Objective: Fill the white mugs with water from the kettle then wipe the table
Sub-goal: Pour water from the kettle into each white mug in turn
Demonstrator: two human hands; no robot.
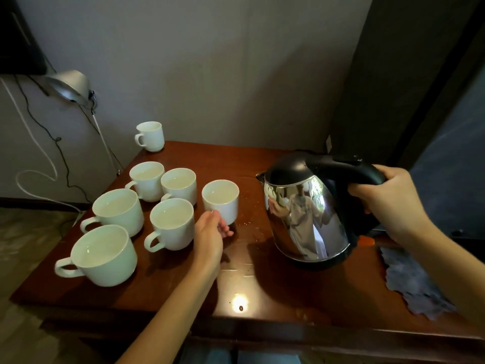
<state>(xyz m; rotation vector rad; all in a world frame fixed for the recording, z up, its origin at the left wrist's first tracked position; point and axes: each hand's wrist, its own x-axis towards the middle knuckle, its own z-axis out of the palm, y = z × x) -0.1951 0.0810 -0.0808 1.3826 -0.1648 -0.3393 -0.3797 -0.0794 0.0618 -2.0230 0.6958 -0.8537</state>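
Note:
Several white mugs stand on the dark wooden table [236,290], most grouped at the left. My left hand [210,235] holds the handle of the rightmost mug [221,199], fingers curled at its near side. My right hand [388,200] grips the black handle of the steel kettle [307,211], which stands upright on the table, spout toward the mugs. One mug [151,136] stands apart at the far left corner. Water drops lie on the wood between the held mug and the kettle.
A grey cloth [414,285] lies at the table's right edge, beside an orange object partly hidden by the kettle. A desk lamp [70,86] and cables hang at the left wall. The wall runs close behind the table.

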